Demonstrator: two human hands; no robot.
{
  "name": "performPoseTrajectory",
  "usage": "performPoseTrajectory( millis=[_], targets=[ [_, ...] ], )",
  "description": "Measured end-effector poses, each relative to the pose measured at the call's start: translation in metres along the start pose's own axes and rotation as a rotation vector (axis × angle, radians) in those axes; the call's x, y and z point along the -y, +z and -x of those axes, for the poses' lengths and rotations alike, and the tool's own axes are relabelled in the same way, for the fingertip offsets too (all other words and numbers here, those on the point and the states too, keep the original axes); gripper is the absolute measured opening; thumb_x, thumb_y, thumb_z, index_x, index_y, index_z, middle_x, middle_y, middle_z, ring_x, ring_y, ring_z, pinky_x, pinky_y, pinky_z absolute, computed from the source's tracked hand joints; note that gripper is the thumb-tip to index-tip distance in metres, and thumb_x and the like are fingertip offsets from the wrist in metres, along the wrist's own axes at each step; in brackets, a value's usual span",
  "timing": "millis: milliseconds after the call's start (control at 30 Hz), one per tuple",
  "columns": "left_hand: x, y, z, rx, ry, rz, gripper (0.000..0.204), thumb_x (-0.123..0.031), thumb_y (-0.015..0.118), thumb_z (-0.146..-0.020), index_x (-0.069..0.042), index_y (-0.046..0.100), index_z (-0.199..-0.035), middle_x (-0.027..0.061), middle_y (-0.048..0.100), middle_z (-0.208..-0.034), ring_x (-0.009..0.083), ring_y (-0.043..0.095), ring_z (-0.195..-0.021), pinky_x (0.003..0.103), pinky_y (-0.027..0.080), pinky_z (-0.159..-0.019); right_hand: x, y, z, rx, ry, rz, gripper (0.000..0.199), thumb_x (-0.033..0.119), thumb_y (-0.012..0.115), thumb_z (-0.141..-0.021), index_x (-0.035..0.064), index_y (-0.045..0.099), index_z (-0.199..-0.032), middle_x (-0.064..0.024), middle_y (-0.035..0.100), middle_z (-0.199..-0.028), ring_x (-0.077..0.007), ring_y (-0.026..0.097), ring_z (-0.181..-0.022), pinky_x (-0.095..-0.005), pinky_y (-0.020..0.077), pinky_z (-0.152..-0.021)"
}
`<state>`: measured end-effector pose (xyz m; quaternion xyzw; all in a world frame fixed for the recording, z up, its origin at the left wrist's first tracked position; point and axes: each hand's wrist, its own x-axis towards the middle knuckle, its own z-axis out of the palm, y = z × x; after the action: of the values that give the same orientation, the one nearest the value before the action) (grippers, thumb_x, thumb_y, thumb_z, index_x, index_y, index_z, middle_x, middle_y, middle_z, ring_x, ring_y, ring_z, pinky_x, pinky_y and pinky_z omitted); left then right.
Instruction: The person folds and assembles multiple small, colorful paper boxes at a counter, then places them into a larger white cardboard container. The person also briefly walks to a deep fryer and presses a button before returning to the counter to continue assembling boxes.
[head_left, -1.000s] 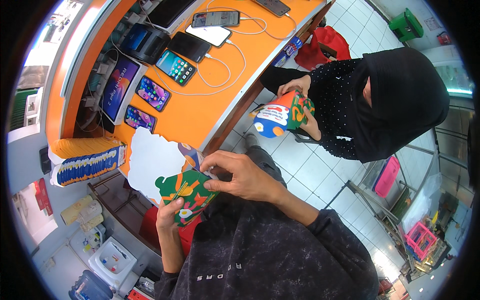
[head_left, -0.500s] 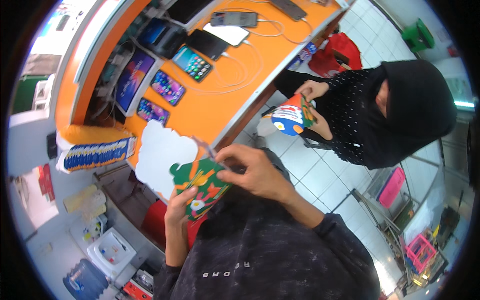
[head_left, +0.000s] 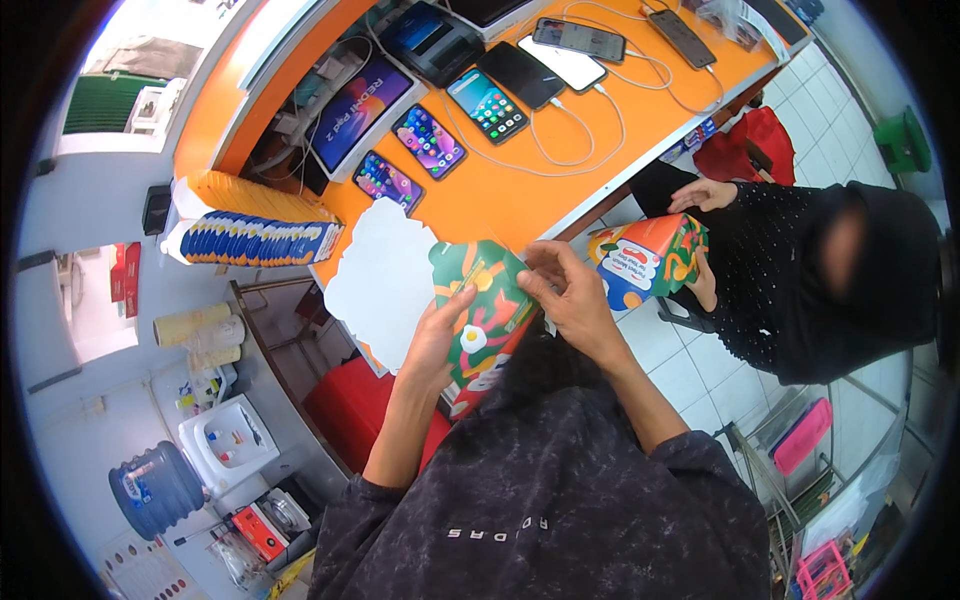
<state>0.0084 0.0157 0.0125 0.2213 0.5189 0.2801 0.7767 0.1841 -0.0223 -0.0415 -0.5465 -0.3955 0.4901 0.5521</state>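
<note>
A green printed paper cone (head_left: 478,305) with orange, pink and egg patterns is in front of my chest. My left hand (head_left: 432,345) is closed round its left side, thumb on the printed face. My right hand (head_left: 572,298) pinches the cone's upper right edge between thumb and fingers; whether a strip of tape lies under them is too small to tell. Left of the cone, white scalloped-edged sheets (head_left: 380,285) lie at the table's near end. At the right, a co-worker (head_left: 770,260) holds a similar orange, blue and green cone (head_left: 650,262) in one hand, the other hand raised above it.
The orange table (head_left: 520,205) carries several phones (head_left: 487,104) with white cables and a boxed tablet (head_left: 362,112). A stack of folded blue-and-orange printed paper (head_left: 262,242) stands at its left end. A red stool (head_left: 360,405) is below, beside a white sink (head_left: 228,440).
My right hand held a clear strip above the cone; now its fingers press on the cone's edge. The co-worker's one hand has come off the other cone. The whole view has shifted.
</note>
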Motion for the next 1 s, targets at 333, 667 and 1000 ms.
performPoseTrajectory(
  millis=[333,667,1000],
  targets=[
    [-0.005,-0.011,-0.019,-0.066,0.119,0.218,0.039,-0.029,0.040,-0.104,0.001,0.048,-0.129,0.0161,0.062,-0.122,0.0255,0.065,-0.107,0.040,0.054,-0.092,-0.020,0.007,0.022,0.280,-0.550,0.509,0.061,0.055,0.074,-0.075,0.0288,0.061,-0.128,-0.0142,0.032,-0.152,-0.0478,0.027,-0.137,-0.0582,0.0251,-0.110],
    [0.001,0.012,-0.021,-0.162,0.073,0.131,0.039,-0.034,0.034,-0.106,-0.005,0.047,-0.130,0.0116,0.061,-0.122,0.0239,0.063,-0.107,0.042,0.055,-0.091,-0.047,0.015,0.009,0.304,-0.523,0.364,0.064,0.064,0.073,-0.071,0.0353,0.061,-0.127,-0.0151,0.027,-0.155,-0.0490,0.016,-0.142,-0.0626,0.0152,-0.112],
    [-0.012,-0.012,-0.009,-0.209,0.046,0.056,0.044,-0.037,0.039,-0.105,-0.004,0.046,-0.132,0.0113,0.061,-0.125,0.0239,0.063,-0.111,0.042,0.052,-0.094,-0.036,-0.014,0.028,-0.288,-0.205,0.209,0.038,0.031,0.070,-0.087,0.0107,0.064,-0.118,-0.0127,0.060,-0.118,-0.0266,0.058,-0.105,-0.0378,0.0434,-0.091]
  ],
)
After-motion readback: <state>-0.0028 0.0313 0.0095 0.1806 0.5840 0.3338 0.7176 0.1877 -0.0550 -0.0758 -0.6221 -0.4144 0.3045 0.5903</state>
